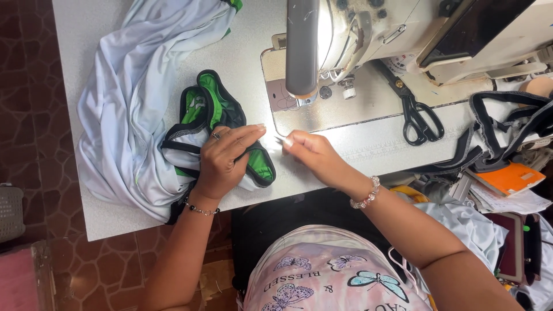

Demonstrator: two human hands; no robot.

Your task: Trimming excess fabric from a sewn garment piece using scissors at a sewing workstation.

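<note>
Sewing machine (368, 40), one, stands on one grey table (247, 52). One white garment (127, 109) with green-and-black trim lies left of it. Left hand (222, 161) presses flat on the trim, fingers unclenched; right hand (311, 154) pinches something too small to identify. One pair of black scissors (417, 115) lies right.

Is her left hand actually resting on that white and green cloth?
Touching. The head view shows the left hand lying flat on the white and green cloth, fingers pressing its black-edged fold down on the table.
</note>
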